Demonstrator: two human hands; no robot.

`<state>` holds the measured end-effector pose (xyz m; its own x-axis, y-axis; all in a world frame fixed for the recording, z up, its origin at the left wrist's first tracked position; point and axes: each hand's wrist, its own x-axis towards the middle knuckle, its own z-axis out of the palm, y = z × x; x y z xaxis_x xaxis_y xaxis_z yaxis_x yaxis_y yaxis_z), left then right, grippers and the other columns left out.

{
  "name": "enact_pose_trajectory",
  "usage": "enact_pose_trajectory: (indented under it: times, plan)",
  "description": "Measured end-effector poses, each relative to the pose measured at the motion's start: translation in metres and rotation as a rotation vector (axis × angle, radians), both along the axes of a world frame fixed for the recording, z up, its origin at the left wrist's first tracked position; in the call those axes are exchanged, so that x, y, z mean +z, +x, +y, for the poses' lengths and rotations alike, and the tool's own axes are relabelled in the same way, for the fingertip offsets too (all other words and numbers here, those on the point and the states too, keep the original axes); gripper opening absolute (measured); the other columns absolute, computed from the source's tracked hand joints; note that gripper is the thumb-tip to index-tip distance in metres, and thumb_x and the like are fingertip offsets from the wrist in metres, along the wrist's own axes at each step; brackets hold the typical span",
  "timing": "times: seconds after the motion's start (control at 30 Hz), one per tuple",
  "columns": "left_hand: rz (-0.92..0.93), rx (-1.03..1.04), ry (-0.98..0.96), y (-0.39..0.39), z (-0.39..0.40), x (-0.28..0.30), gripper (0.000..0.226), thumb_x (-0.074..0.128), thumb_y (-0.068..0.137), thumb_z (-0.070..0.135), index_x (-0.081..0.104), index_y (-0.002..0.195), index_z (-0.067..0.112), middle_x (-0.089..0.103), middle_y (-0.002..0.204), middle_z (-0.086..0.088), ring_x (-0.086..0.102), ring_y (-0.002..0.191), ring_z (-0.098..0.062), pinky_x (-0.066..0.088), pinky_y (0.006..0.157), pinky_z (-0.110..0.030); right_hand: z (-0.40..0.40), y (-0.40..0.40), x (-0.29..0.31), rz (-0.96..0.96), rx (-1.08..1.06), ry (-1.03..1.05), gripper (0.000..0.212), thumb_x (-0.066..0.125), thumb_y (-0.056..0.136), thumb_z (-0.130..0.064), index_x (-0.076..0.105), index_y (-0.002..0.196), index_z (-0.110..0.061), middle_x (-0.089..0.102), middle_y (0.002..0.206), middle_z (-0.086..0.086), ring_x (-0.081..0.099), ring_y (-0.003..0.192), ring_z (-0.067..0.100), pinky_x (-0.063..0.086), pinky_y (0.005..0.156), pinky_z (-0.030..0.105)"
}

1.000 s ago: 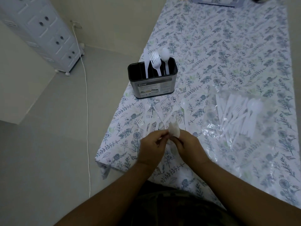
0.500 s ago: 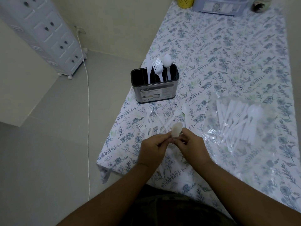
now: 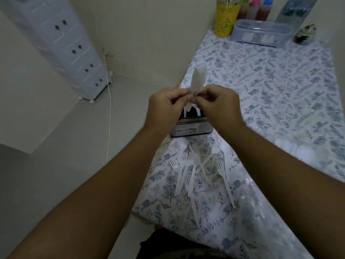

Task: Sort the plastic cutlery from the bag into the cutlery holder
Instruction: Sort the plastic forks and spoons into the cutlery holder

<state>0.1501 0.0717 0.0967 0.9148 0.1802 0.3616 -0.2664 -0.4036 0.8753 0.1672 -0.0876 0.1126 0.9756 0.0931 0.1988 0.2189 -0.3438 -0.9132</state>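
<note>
A: Well, what is held up in the air?

B: White plastic spoons are pinched between both hands. The left hand is curled on one side of them, and the right hand is curled on the other side. How many spoons are stuck together cannot be told.

A: Where is the cutlery holder seen?

B: It is seen on the tabletop, just under the hands and partly hidden by them. A few white handles are seen standing in it.

A: What is laid on the flowery cloth?

B: White forks are spread in a loose pile near the front edge, between the two arms. One more fork is laid alone to the right. The clear bag is seen at the right, mostly covered by the right arm.

A: And far away?

B: A yellow cup and a clear box are set at the far end.
</note>
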Motion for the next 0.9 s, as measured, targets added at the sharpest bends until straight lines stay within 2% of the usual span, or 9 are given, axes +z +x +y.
enact_pose_trajectory:
  times: [0.13, 0.3, 0.37, 0.43, 0.5, 0.57, 0.63, 0.77, 0.9]
  plan:
    - [0.075, -0.014, -0.037, 0.017, 0.009, -0.015, 0.013, 0.074, 0.089, 0.015, 0.080, 0.100, 0.014, 0.078, 0.088, 0.004, 0.074, 0.085, -0.012, 0.061, 0.082, -0.038, 0.016, 0.020, -0.015, 0.057, -0.015, -0.072, 0.011, 0.083, 0.084, -0.028, 0.078, 0.088, -0.019, 0.075, 0.076, -0.006, 0.071, 0.071, 0.007, 0.058, 0.068, 0.022]
    - [0.146, 0.028, 0.059, 0.010, 0.006, -0.047, 0.016, 0.069, 0.093, 0.012, 0.078, 0.105, 0.010, 0.076, 0.090, 0.004, 0.069, 0.080, -0.001, 0.054, 0.078, -0.015, 0.022, 0.025, -0.047, 0.085, 0.021, -0.293, 0.012, 0.075, 0.092, -0.024, 0.078, 0.092, -0.013, 0.069, 0.073, -0.006, 0.062, 0.065, 0.003, 0.047, 0.061, 0.009]
    - [0.117, 0.047, 0.197, 0.007, 0.004, -0.054, 0.017, 0.068, 0.093, 0.014, 0.079, 0.105, 0.012, 0.078, 0.092, 0.002, 0.066, 0.081, -0.002, 0.048, 0.075, -0.007, 0.022, 0.026, -0.051, 0.085, 0.074, -0.410, 0.017, 0.070, 0.095, -0.022, 0.079, 0.099, -0.008, 0.074, 0.081, 0.003, 0.065, 0.074, 0.014, 0.051, 0.072, 0.019]
    - [0.091, 0.068, 0.330, 0.007, 0.005, -0.060, 0.016, 0.067, 0.092, 0.015, 0.080, 0.102, 0.013, 0.078, 0.090, -0.003, 0.067, 0.079, -0.011, 0.046, 0.072, -0.015, 0.019, 0.027, -0.051, 0.100, 0.109, -0.479, 0.021, 0.070, 0.095, -0.025, 0.080, 0.098, -0.006, 0.076, 0.087, 0.010, 0.067, 0.083, 0.021, 0.052, 0.078, 0.030]
    - [0.106, 0.099, 0.423, 0.009, 0.007, -0.061, 0.016, 0.066, 0.091, 0.015, 0.081, 0.096, 0.015, 0.077, 0.084, -0.004, 0.066, 0.076, -0.020, 0.048, 0.072, -0.028, 0.015, 0.029, -0.050, 0.094, 0.102, -0.517, 0.024, 0.073, 0.092, -0.027, 0.080, 0.087, -0.005, 0.072, 0.077, 0.011, 0.061, 0.072, 0.019, 0.052, 0.072, 0.033]
    - [0.099, 0.139, 0.481, 0.007, 0.007, -0.058, 0.015, 0.066, 0.089, 0.013, 0.080, 0.084, 0.014, 0.073, 0.075, -0.004, 0.062, 0.070, -0.023, 0.046, 0.070, -0.033, 0.010, 0.028, -0.050, 0.083, 0.065, -0.514, 0.025, 0.075, 0.091, -0.028, 0.079, 0.080, -0.006, 0.067, 0.067, 0.004, 0.053, 0.057, 0.011, 0.046, 0.056, 0.019]
    - [0.055, 0.193, 0.518, -0.001, 0.006, -0.053, 0.014, 0.067, 0.088, 0.010, 0.078, 0.081, 0.011, 0.071, 0.071, -0.005, 0.059, 0.068, -0.026, 0.042, 0.071, -0.033, 0.005, 0.021, -0.050, 0.076, 0.025, -0.488, 0.031, 0.076, 0.090, -0.032, 0.075, 0.074, -0.006, 0.063, 0.060, 0.001, 0.046, 0.049, 0.006, 0.033, 0.049, 0.015]
    - [0.032, 0.246, 0.454, -0.035, 0.002, -0.051, 0.010, 0.067, 0.090, 0.012, 0.076, 0.088, 0.009, 0.071, 0.079, -0.002, 0.056, 0.074, -0.018, 0.038, 0.074, -0.027, -0.006, -0.010, -0.056, 0.110, -0.001, -0.440, 0.030, 0.074, 0.092, -0.034, 0.073, 0.075, -0.009, 0.063, 0.060, 0.000, 0.046, 0.047, 0.004, 0.033, 0.047, 0.011]
    - [0.285, 0.178, 0.304, -0.081, -0.005, -0.084, 0.010, 0.067, 0.091, 0.014, 0.075, 0.087, 0.010, 0.069, 0.078, 0.001, 0.060, 0.071, -0.012, 0.050, 0.070, -0.025, -0.019, -0.053, -0.083, 0.250, 0.051, -0.455, 0.028, 0.073, 0.092, -0.036, 0.072, 0.078, -0.011, 0.068, 0.068, 0.000, 0.062, 0.060, 0.011, 0.050, 0.059, 0.020]
